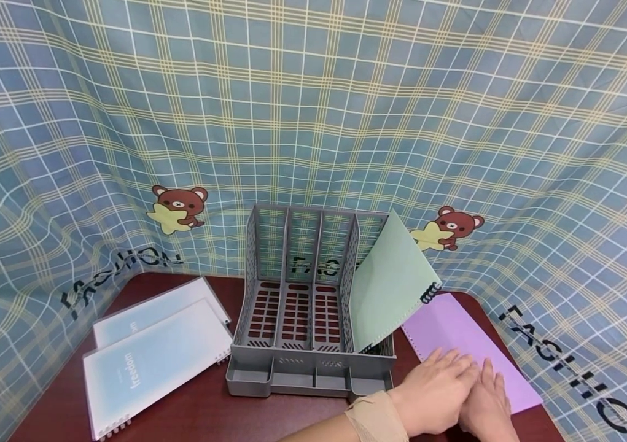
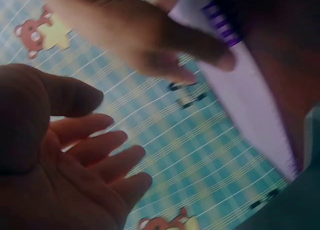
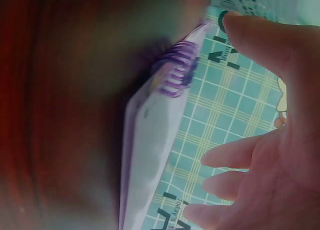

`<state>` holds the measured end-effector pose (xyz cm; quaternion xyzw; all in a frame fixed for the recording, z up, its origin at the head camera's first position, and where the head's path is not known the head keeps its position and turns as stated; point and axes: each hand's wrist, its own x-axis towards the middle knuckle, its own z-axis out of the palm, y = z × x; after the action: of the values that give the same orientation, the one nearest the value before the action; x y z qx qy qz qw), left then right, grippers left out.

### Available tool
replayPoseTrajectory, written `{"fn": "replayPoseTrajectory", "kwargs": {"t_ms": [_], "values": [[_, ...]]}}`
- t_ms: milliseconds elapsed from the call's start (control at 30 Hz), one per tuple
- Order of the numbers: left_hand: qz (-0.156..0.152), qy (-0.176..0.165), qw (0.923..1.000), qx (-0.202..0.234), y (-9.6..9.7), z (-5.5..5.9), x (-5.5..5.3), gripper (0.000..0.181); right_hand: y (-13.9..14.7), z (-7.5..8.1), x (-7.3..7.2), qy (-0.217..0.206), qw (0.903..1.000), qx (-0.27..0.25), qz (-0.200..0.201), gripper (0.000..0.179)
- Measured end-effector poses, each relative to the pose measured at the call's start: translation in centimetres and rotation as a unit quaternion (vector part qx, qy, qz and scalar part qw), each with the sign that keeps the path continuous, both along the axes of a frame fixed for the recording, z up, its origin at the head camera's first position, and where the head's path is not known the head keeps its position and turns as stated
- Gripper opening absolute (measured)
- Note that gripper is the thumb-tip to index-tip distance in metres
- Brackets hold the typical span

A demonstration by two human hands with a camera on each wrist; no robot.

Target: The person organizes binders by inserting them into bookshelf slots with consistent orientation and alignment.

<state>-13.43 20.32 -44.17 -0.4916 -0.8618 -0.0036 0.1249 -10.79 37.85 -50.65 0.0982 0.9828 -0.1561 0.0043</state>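
A purple spiral-bound notebook [image 1: 451, 325] lies at the right of the table. Over its near part is my left hand [image 1: 435, 387], a beige wrap round its wrist. My right hand [image 1: 487, 399] is close beside it, the two overlapping in the head view; whether they touch is unclear. Loose, spread fingers with nothing in them show on the left hand [image 2: 70, 145] in its wrist view. From the right wrist, the right hand [image 3: 265, 165] appears with fingers apart, facing the notebook's edge [image 3: 155, 130] and purple rings, and holding nothing.
A grey file organizer [image 1: 313, 353] stands mid-table, with a pale green notebook [image 1: 393, 282] leaning in its rightmost slot. Two blue-and-white notebooks [image 1: 158, 362] lie overlapping at the left. Plaid cloth [image 1: 313, 123] hangs behind and at both sides.
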Motion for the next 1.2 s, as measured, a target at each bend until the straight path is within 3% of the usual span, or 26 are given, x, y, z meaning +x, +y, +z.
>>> {"fn": "replayPoseTrajectory", "kwargs": {"t_ms": [133, 267, 433, 667, 833, 967, 1033, 1200], "values": [[0.033, 0.023, 0.9991, 0.009, 1.1, -2.6, -1.0, 0.066, -0.1, -0.5, -0.1, -0.011, 0.9996, -0.011, -0.024, 0.098], [0.086, 0.022, 0.996, 0.01, 2.1, -4.0, -2.0, 0.072, -0.3, -0.9, -0.3, -0.005, 0.9998, -0.005, -0.018, 0.103], [0.142, -0.018, 0.9896, -0.009, 3.0, -4.6, -3.1, 0.081, -0.3, -1.0, -0.7, 0.012, 0.9999, 0.007, 0.003, 0.104], [0.173, -0.038, 0.984, -0.022, 3.8, -5.2, -4.0, 0.079, -0.4, -1.0, -0.9, 0.008, 0.9999, 0.005, 0.006, 0.106], [0.202, -0.066, 0.9769, -0.024, 4.5, -5.6, -4.1, 0.079, -0.4, -1.0, -1.0, 0.001, 0.9999, 0.009, 0.013, 0.107], [0.211, -0.081, 0.9737, -0.032, 4.7, -5.7, -4.0, 0.073, -0.4, -1.1, -1.2, 0.006, 0.9997, 0.017, 0.018, 0.107], [0.213, -0.083, 0.9732, -0.027, 5.3, -6.6, -4.3, 0.067, -0.3, -1.1, -1.2, 0.008, 0.9995, 0.02, 0.022, 0.105], [0.218, -0.097, 0.9704, -0.036, 5.9, -7.2, -4.2, 0.061, -0.1, -1.0, -1.4, 0.008, 0.9988, 0.021, 0.044, 0.094]]}}
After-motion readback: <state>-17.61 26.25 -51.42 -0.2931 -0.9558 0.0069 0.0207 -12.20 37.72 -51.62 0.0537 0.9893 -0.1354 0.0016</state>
